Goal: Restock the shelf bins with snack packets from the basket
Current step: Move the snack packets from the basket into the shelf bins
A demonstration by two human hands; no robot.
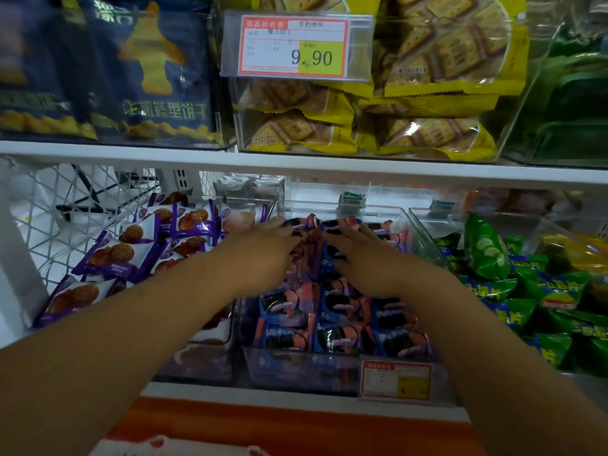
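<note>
At left, purple packets heaped high. In the middle bin, pressing blue packets down at the back with left hand and right hand, fingers straight, gripping nothing. Looks nearly full there; green packets at right piled too, basket not to be made out.

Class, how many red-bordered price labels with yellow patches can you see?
2: one label on the upper clear bin of yellow biscuit packets, one on the lower clear bin's front. Others may be hidden.
</note>
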